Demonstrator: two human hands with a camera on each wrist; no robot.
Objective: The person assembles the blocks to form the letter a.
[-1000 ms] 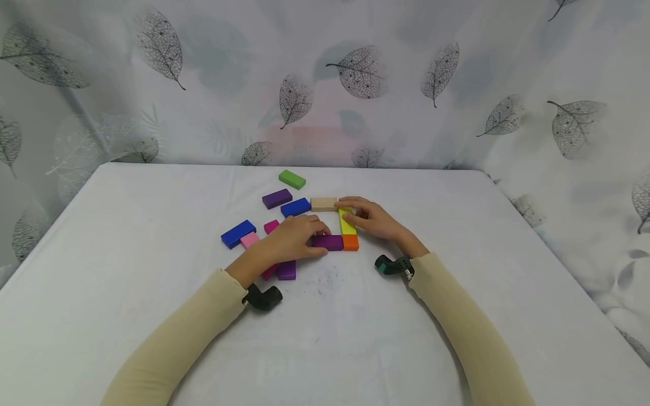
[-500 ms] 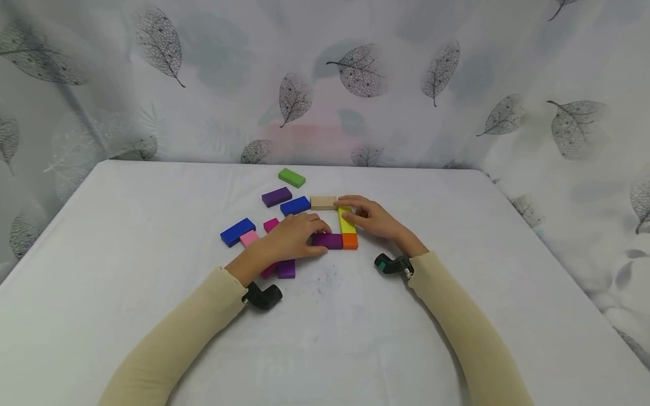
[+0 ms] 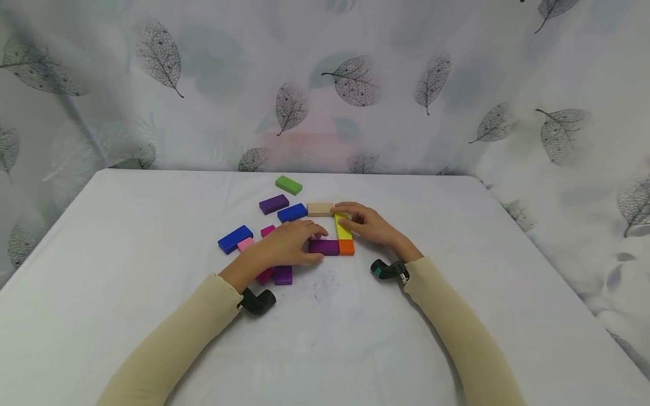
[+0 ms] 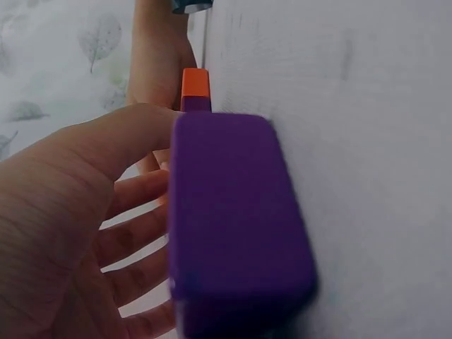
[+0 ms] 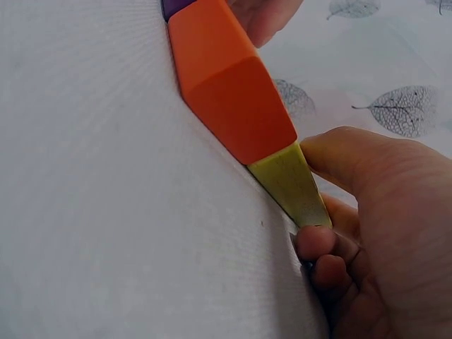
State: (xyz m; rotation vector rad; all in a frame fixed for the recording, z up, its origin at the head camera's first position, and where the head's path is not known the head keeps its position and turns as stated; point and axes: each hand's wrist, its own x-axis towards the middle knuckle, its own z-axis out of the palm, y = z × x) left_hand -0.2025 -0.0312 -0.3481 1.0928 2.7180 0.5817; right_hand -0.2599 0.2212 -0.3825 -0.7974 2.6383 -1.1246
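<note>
In the head view my left hand (image 3: 289, 242) spans the left end of a purple block (image 3: 327, 247), thumb on its near side and fingers on its far side. An orange block (image 3: 346, 247) abuts that block's right end. From there a yellow block (image 3: 343, 226) runs away toward a plain wooden block (image 3: 320, 210). My right hand (image 3: 370, 224) holds the yellow block, its thumb (image 5: 339, 152) against one side and curled fingertips (image 5: 316, 242) at the far end. Another purple block (image 4: 233, 205) fills the left wrist view's foreground, hiding the left thumb's tip.
Around the left hand lie a blue block (image 3: 235, 239), a pink block (image 3: 246, 243) and partly covered magenta blocks (image 3: 264, 276). Farther back are another blue block (image 3: 292, 212), a dark purple block (image 3: 273, 204) and a green block (image 3: 289, 185). A white cloth (image 3: 406, 349) covers the table.
The head view has tilted and shifted slightly. Both hands and the blocks keep their places relative to each other.
</note>
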